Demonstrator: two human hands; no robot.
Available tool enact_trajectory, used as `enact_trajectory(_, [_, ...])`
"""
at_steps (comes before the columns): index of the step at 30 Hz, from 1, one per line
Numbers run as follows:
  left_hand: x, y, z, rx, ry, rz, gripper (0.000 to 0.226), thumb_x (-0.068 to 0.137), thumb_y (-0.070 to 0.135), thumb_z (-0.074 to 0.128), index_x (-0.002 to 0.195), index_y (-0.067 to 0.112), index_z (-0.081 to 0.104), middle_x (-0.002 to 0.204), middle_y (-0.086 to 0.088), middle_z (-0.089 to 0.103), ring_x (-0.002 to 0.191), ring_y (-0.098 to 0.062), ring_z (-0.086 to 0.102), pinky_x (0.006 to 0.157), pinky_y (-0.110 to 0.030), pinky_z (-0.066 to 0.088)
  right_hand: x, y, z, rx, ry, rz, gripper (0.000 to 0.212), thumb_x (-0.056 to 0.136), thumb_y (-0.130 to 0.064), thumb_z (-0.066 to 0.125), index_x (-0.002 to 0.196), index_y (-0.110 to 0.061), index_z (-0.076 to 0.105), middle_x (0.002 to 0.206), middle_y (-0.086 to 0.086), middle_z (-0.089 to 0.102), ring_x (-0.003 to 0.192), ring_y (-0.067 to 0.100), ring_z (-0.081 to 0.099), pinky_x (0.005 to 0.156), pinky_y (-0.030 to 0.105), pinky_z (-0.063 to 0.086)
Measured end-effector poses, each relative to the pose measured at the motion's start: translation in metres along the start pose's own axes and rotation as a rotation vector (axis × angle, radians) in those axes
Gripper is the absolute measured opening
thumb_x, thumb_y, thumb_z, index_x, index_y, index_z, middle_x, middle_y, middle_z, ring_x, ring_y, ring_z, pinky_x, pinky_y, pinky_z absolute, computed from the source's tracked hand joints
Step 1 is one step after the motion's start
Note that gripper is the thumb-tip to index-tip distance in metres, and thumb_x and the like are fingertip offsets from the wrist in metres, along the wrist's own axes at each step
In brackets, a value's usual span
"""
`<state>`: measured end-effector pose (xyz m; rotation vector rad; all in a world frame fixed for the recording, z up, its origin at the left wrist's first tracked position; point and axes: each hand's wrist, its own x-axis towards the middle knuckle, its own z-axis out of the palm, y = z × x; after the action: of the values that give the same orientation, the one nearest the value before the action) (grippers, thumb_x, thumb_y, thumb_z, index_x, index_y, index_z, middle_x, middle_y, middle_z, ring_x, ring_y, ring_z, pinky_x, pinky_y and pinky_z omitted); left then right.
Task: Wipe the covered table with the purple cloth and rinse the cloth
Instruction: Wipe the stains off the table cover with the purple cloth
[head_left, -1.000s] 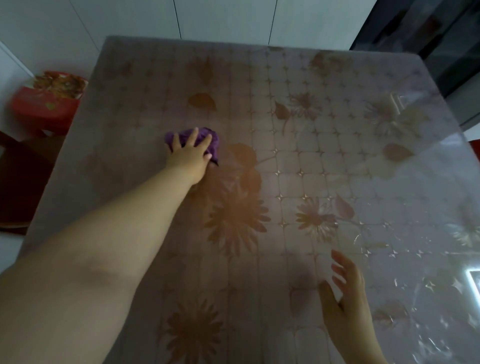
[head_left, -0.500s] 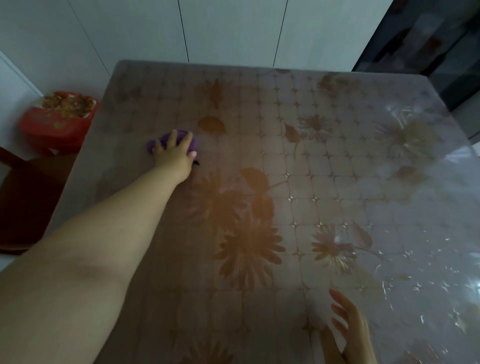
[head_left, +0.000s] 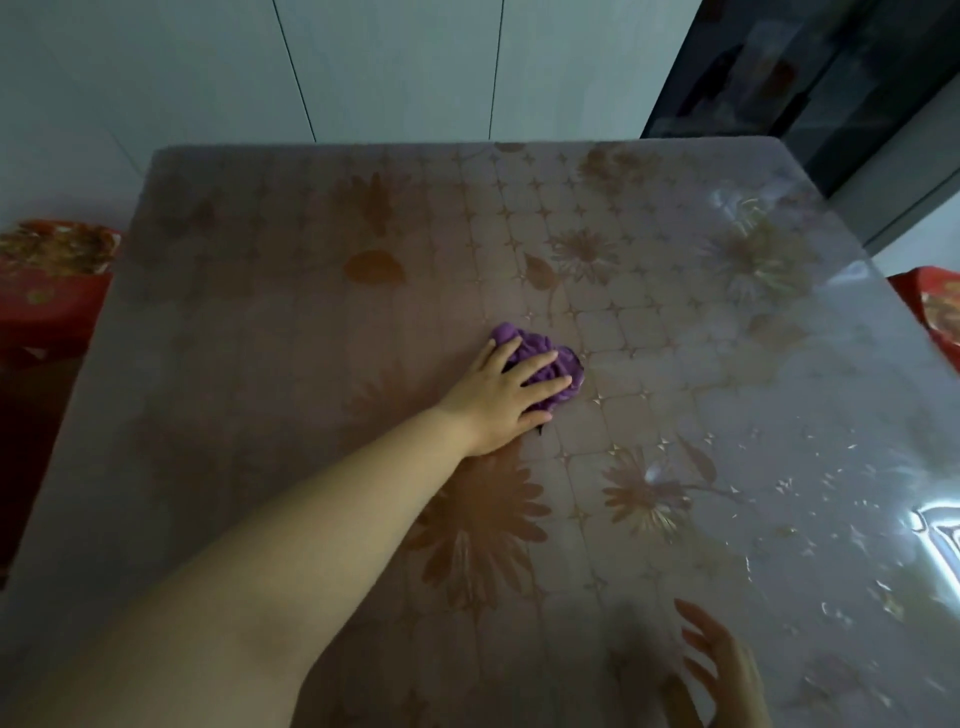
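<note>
A crumpled purple cloth (head_left: 545, 364) lies near the middle of the table (head_left: 260, 338), which is covered with a glossy sheet printed with brown flowers and a tile pattern. My left hand (head_left: 506, 397) lies flat on the cloth with its fingers spread and straight, pressing it onto the cover; part of the cloth is hidden under the palm. My right hand (head_left: 722, 675) hovers over the near right part of the table with relaxed fingers and holds nothing.
A red chair cushion with a gold pattern (head_left: 49, 275) stands off the table's left edge, and another red cushion (head_left: 935, 312) off the right edge. White wall panels (head_left: 389, 67) rise behind the table. A dark glass door (head_left: 810, 67) is at the back right.
My left hand has slid the cloth from the far left part of the table rightward to its middle. The camera has tilted up. My right hand stays at the near right.
</note>
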<state>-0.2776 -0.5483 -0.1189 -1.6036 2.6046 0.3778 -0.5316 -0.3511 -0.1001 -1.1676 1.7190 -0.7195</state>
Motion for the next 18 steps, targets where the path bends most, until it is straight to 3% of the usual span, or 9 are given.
enact_trajectory(1, [-0.011,-0.003,0.003,0.012,0.01,-0.011,0.049,0.094,0.048,0.028,0.141,0.039,0.016,0.155,0.007,0.004,0.142,-0.03,-0.004,0.113,-0.045,-0.006,-0.002,-0.008,0.008,-0.064,0.017,-0.083,0.066,0.079,0.007,0.059,0.103,-0.054,0.062,0.113,0.006,0.056,0.108,0.024,0.054,0.082,0.015,0.045])
enact_trajectory(2, [-0.022,-0.01,0.006,0.016,0.025,-0.037,0.049,0.094,0.048,0.027,0.141,0.041,0.016,0.155,0.009,0.005,0.142,-0.029,-0.004,0.113,-0.046,-0.005,-0.004,-0.012,0.019,-0.137,0.064,-0.093,0.077,0.068,-0.002,0.062,0.096,-0.073,0.05,0.107,-0.008,0.052,0.1,0.008,0.055,0.076,0.01,0.046])
enact_trajectory(4, [-0.048,-0.026,0.009,0.005,0.045,-0.131,0.049,0.094,0.047,0.029,0.14,0.042,0.017,0.155,0.009,0.006,0.142,-0.029,-0.003,0.113,-0.048,-0.003,-0.021,-0.013,0.025,-0.224,0.032,-0.145,0.084,0.067,-0.004,0.058,0.096,-0.08,0.035,0.106,-0.017,0.046,0.097,-0.003,0.052,0.075,0.007,0.044])
enact_trajectory(8, [-0.109,-0.079,0.019,-0.044,0.109,-0.377,0.049,0.092,0.047,0.036,0.139,0.038,0.028,0.154,0.004,0.015,0.14,-0.037,0.008,0.113,-0.053,0.003,-0.038,-0.021,0.039,-0.232,-0.009,-0.223,0.093,0.079,0.008,0.056,0.101,-0.078,0.03,0.113,-0.02,0.041,0.107,-0.008,0.045,0.08,0.007,0.04])
enact_trajectory(11, [-0.164,-0.123,0.032,-0.048,0.095,-0.512,0.051,0.091,0.046,0.038,0.139,0.031,0.03,0.152,-0.005,0.022,0.138,-0.04,0.018,0.112,-0.057,0.011,-0.058,-0.023,0.049,-0.246,-0.033,-0.254,0.076,0.082,-0.001,0.053,0.108,-0.07,0.033,0.116,-0.022,0.039,0.109,-0.006,0.046,0.085,0.008,0.037])
enact_trajectory(14, [-0.214,-0.123,0.035,-0.106,0.153,-0.638,0.05,0.092,0.032,0.047,0.139,0.024,0.034,0.152,-0.01,0.021,0.139,-0.041,0.011,0.114,-0.048,0.005,-0.08,-0.024,0.059,-0.257,-0.057,-0.265,0.055,0.083,-0.005,0.051,0.111,-0.051,0.036,0.117,-0.024,0.036,0.11,-0.013,0.041,0.092,0.018,0.037])
enact_trajectory(16, [-0.239,-0.105,0.037,-0.165,0.19,-0.669,0.049,0.092,0.029,0.048,0.139,0.021,0.035,0.152,-0.009,0.019,0.139,-0.042,0.004,0.114,-0.044,0.001,-0.097,-0.022,0.064,-0.278,-0.055,-0.284,0.058,0.084,0.001,0.053,0.112,-0.047,0.035,0.118,-0.026,0.035,0.111,-0.018,0.036,0.093,0.02,0.035])
enact_trajectory(18, [-0.255,-0.078,0.035,-0.217,0.153,-0.671,0.05,0.093,0.032,0.044,0.14,0.024,0.031,0.154,-0.006,0.013,0.139,-0.041,-0.001,0.114,-0.043,0.0,-0.111,-0.017,0.069,-0.286,-0.052,-0.292,0.057,0.084,0.004,0.053,0.114,-0.042,0.037,0.118,-0.027,0.034,0.112,-0.013,0.038,0.096,0.024,0.037])
